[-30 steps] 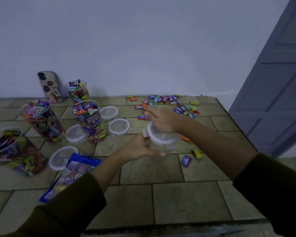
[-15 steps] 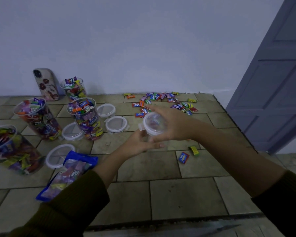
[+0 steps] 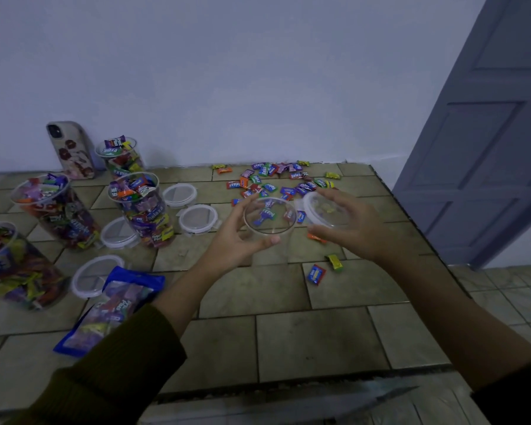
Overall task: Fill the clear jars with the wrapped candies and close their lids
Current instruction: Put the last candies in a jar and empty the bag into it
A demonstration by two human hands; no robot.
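Gripping the empty clear jar (image 3: 270,223), the left hand (image 3: 235,245) stays apart from the right hand (image 3: 359,231), which clasps the lid (image 3: 322,207). Candies (image 3: 276,179) lie at 12 o'clock. The open tiled counter (image 3: 288,332) spreads at 6 o'clock, its edge at 3 o'clock. A filled jar (image 3: 16,265) at 9 o'clock is cut off.

Four filled jars (image 3: 141,210), one empty jar (image 3: 270,230), five lids (image 3: 198,218), one candy bag (image 3: 117,305), one phone (image 3: 71,151), many loose candies (image 3: 270,187)
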